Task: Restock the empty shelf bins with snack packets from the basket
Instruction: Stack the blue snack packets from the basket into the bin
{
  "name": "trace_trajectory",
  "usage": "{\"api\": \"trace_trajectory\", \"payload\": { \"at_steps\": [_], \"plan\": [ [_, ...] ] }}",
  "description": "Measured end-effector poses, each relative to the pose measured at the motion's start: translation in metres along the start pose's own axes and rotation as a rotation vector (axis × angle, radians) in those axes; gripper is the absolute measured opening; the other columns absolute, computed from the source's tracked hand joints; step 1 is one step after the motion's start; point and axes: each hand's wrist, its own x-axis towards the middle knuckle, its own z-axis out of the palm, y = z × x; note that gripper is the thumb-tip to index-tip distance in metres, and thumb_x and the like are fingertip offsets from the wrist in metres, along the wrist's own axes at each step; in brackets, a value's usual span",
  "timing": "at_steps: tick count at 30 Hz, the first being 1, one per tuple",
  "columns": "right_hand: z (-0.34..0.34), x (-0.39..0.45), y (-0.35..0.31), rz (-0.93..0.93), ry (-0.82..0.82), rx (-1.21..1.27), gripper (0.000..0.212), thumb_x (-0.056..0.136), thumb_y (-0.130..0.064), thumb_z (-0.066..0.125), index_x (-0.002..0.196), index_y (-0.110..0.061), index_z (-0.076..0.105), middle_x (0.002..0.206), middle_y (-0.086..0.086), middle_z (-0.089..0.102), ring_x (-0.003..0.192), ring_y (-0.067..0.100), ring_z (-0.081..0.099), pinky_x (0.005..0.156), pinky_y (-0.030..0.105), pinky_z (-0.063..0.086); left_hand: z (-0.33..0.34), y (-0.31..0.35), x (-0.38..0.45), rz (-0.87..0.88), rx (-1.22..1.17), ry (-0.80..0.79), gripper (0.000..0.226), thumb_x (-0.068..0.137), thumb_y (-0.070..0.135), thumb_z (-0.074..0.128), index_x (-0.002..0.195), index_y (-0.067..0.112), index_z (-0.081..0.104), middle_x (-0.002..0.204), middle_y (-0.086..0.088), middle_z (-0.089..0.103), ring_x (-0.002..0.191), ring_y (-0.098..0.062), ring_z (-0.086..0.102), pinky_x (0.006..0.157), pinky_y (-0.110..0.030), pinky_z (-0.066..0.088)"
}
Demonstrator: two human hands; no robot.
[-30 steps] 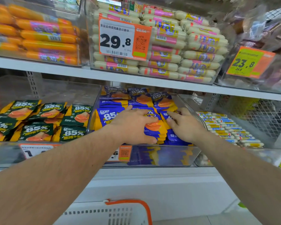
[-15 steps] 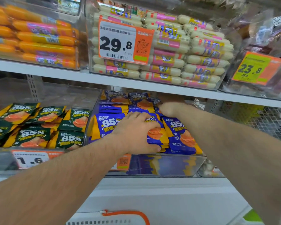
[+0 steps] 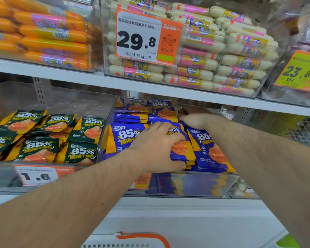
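Blue snack packets [image 3: 207, 149] marked 85% fill a clear shelf bin [image 3: 195, 183] on the middle shelf. My left hand [image 3: 156, 149] grips the front stack of blue packets, fingers over the top and thumb under the front edge. My right hand [image 3: 193, 119] reaches to the back right of the same bin, its fingers curled against the rear packets; I cannot see whether it holds any. The white basket [image 3: 125, 243] with an orange handle shows at the bottom edge.
Green 85% packets [image 3: 43, 136] fill the bin to the left. Above, bins hold orange sausages [image 3: 43, 33] and white sausages [image 3: 222, 56] behind a 29.8 price tag [image 3: 143, 36]. A wire mesh panel [image 3: 304, 133] stands at the right.
My right hand has moved from the front right packets to the back right of the bin. My left hand has stayed on the front stack. The view has shifted closer.
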Motion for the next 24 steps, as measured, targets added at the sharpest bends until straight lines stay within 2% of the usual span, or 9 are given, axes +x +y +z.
{"api": "trace_trajectory", "payload": {
  "at_steps": [3, 5, 6, 9, 12, 14, 16, 18, 24],
  "plan": [
    [0.005, -0.001, 0.0, -0.02, -0.028, -0.023, 0.032, 0.095, -0.044, 0.046, 0.113, -0.02, 0.059, 0.121, 0.007, 0.06, 0.101, 0.022, 0.056, 0.085, 0.034, 0.046, 0.001, 0.0, 0.0, 0.001, 0.003, 0.002, 0.07, 0.078, 0.07, 0.058, 0.14, 0.044, 0.039, 0.151, 0.003, 0.029, 0.137, -0.02, 0.026, 0.11, -0.036, 0.028],
    [0.005, -0.002, 0.002, -0.023, -0.028, -0.022, 0.026, 0.095, -0.043, 0.045, 0.106, -0.022, 0.056, 0.121, 0.007, 0.06, 0.098, 0.021, 0.054, 0.08, 0.032, 0.043, 0.0, 0.0, 0.0, -0.001, 0.011, -0.004, 0.07, 0.078, 0.07, 0.057, 0.14, 0.044, 0.038, 0.151, 0.003, 0.029, 0.137, -0.021, 0.026, 0.11, -0.037, 0.028],
    [0.004, -0.001, 0.003, -0.022, -0.028, -0.024, 0.028, 0.094, -0.046, 0.044, 0.107, -0.023, 0.054, 0.123, 0.008, 0.06, 0.101, 0.023, 0.054, 0.082, 0.032, 0.042, -0.001, 0.001, 0.0, -0.001, 0.017, -0.006, 0.071, 0.078, 0.071, 0.057, 0.14, 0.044, 0.038, 0.151, 0.003, 0.029, 0.137, -0.021, 0.026, 0.11, -0.037, 0.028],
    [0.002, 0.001, -0.001, -0.004, 0.059, 0.016, 0.053, 0.088, -0.062, 0.036, 0.124, -0.026, 0.053, 0.13, 0.002, 0.056, 0.111, 0.025, 0.053, 0.088, 0.035, 0.043, -0.002, 0.001, -0.001, 0.008, 0.032, 0.002, 0.071, 0.078, 0.071, 0.056, 0.141, 0.043, 0.038, 0.152, 0.002, 0.03, 0.138, -0.022, 0.026, 0.113, -0.037, 0.024],
    [-0.003, -0.002, -0.028, -0.122, 0.069, 0.154, 0.03, 0.098, -0.047, 0.038, 0.11, -0.028, 0.058, 0.107, 0.0, 0.058, 0.094, 0.019, 0.046, 0.078, 0.028, 0.032, -0.001, 0.001, -0.002, 0.006, 0.04, 0.017, 0.074, 0.078, 0.071, 0.056, 0.143, 0.041, 0.037, 0.152, 0.001, 0.03, 0.139, -0.023, 0.025, 0.117, -0.039, 0.018],
    [-0.005, -0.003, -0.049, -0.219, 0.023, 0.168, 0.03, 0.1, -0.038, 0.04, 0.118, -0.022, 0.058, 0.112, 0.002, 0.06, 0.094, 0.019, 0.051, 0.077, 0.029, 0.038, 0.0, 0.001, -0.002, 0.001, 0.043, 0.015, 0.076, 0.078, 0.071, 0.056, 0.144, 0.04, 0.036, 0.154, 0.0, 0.027, 0.142, -0.023, 0.022, 0.12, -0.042, 0.011],
    [-0.004, -0.002, -0.062, -0.255, -0.043, 0.1, 0.037, 0.1, -0.037, 0.041, 0.13, -0.02, 0.055, 0.134, 0.007, 0.057, 0.111, 0.023, 0.055, 0.093, 0.033, 0.045, 0.0, 0.002, -0.002, -0.01, 0.03, 0.006, 0.076, 0.078, 0.071, 0.056, 0.144, 0.04, 0.035, 0.156, 0.001, 0.025, 0.145, -0.023, 0.016, 0.121, -0.044, 0.004],
    [-0.004, 0.0, -0.066, -0.226, -0.141, 0.067, 0.045, 0.101, -0.04, 0.041, 0.144, -0.026, 0.044, 0.15, 0.005, 0.043, 0.128, 0.023, 0.047, 0.102, 0.03, 0.039, -0.001, 0.003, -0.002, -0.012, 0.031, -0.002, 0.077, 0.078, 0.072, 0.055, 0.145, 0.04, 0.034, 0.157, 0.002, 0.024, 0.147, -0.022, 0.014, 0.121, -0.045, 0.001],
    [-0.009, 0.0, -0.06, -0.207, -0.131, 0.059, 0.045, 0.103, -0.038, 0.04, 0.145, -0.024, 0.041, 0.15, 0.004, 0.042, 0.131, 0.022, 0.044, 0.095, 0.024, 0.033, -0.003, 0.005, -0.003, -0.008, 0.039, -0.026, 0.079, 0.08, 0.073, 0.053, 0.147, 0.04, 0.03, 0.16, 0.0, 0.019, 0.148, -0.022, 0.012, 0.121, -0.047, -0.001]
  ]
}}
